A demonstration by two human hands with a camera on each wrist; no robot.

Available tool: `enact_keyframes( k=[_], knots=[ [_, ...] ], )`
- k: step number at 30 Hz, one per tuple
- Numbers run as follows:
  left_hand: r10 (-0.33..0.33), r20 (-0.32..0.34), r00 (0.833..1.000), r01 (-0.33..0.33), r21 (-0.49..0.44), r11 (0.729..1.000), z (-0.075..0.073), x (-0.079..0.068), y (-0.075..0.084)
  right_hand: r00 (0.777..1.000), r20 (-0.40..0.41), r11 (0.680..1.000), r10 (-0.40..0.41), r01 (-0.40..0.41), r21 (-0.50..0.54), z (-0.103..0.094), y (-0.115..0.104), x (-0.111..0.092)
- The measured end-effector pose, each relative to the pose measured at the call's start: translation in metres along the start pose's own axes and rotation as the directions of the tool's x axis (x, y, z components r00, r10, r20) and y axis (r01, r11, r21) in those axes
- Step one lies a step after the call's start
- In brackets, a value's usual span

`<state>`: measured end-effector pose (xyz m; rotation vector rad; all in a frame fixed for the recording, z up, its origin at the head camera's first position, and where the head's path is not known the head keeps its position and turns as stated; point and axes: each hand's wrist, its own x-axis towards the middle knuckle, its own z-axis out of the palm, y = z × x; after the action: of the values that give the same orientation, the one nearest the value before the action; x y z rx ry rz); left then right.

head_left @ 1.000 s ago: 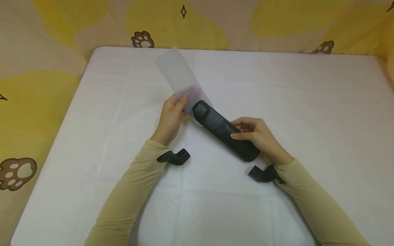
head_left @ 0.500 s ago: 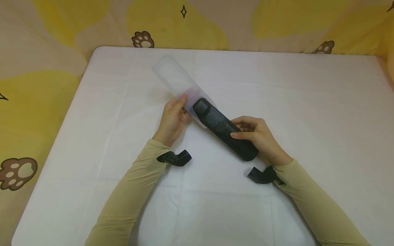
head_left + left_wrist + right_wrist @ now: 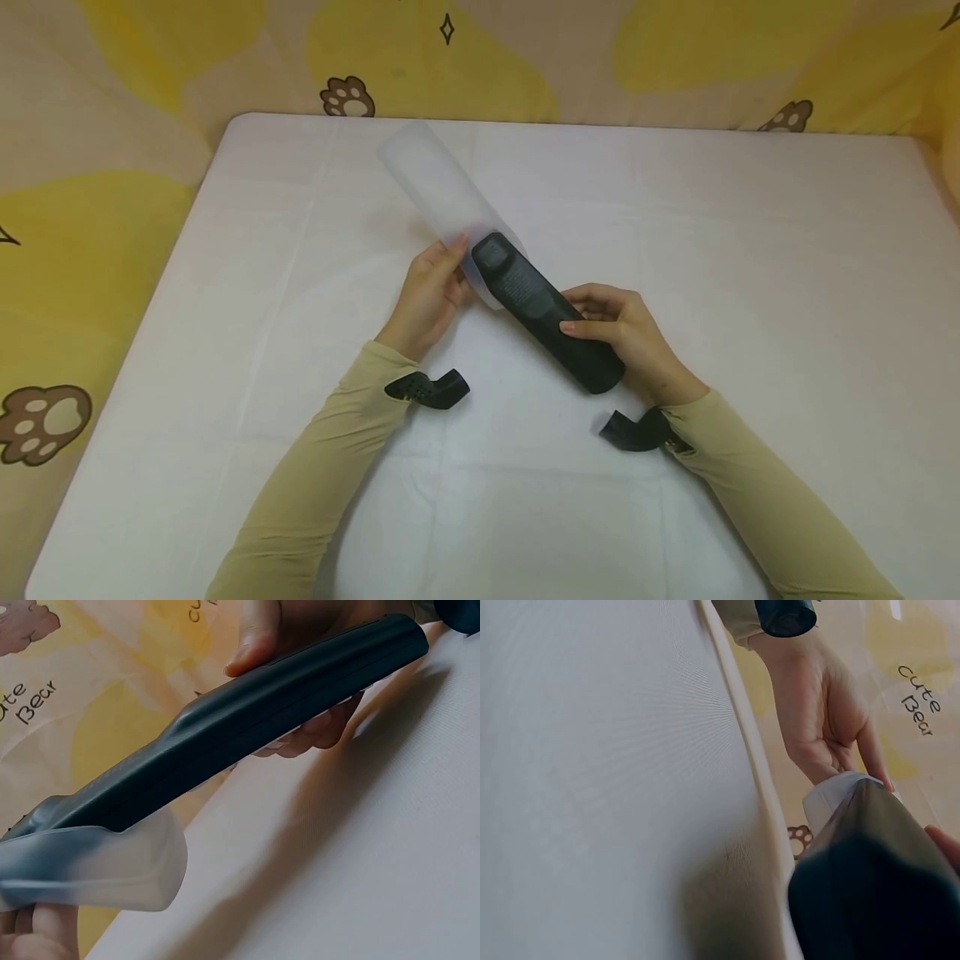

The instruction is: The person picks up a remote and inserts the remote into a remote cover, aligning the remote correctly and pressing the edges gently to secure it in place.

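Note:
A long dark remote control [image 3: 555, 321], back side up with small print on it, slants above the table. My right hand [image 3: 637, 342] grips its near end, thumb on top and fingers underneath. With thumb and fingers my left hand [image 3: 431, 287] pinches a translucent sleeve [image 3: 442, 179] near its lower end. The far tip of the remote overlaps that end of the sleeve in the head view. In the left wrist view the remote's tip lies along the top of the sleeve [image 3: 150, 862], whose rounded end sticks out below.
A white-covered table [image 3: 750, 250] spreads under both hands. Behind and left of it hangs a yellow patterned cloth [image 3: 525, 58] with paw prints. Each wrist carries a black camera mount [image 3: 427, 388] that juts inward over the table.
The left hand has shifted slightly right and toward the person, nearer the remote's tip. The sleeve has tilted and turned a little. The right hand keeps its grip, nearly still.

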<state>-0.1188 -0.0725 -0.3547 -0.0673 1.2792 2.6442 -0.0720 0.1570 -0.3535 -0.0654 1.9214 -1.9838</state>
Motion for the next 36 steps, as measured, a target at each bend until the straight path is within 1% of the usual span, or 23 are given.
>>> enact_keyframes(
  k=[7, 19, 31, 36],
  knots=[
    [-0.016, 0.012, 1.000, 0.016, 0.001, 1.000, 0.003, -0.001, -0.001, 1.000, -0.007, 0.999, -0.013, 0.013, 0.043, 0.002, 0.002, 0.000],
    [-0.005, 0.024, 1.000, 0.005, 0.015, 1.000, 0.008, -0.004, -0.002, 0.999, -0.026, 0.998, -0.030, 0.031, 0.048, 0.004, 0.003, 0.000],
    [-0.012, 0.046, 0.999, 0.010, 0.040, 0.999, 0.010, -0.006, -0.004, 0.999, -0.039, 0.998, -0.030, 0.032, 0.057, 0.004, 0.005, 0.000],
    [-0.028, 0.045, 0.999, 0.025, 0.061, 0.998, 0.011, -0.006, -0.005, 0.998, -0.044, 0.998, -0.033, 0.035, 0.056, 0.004, 0.004, 0.000]
  ],
)
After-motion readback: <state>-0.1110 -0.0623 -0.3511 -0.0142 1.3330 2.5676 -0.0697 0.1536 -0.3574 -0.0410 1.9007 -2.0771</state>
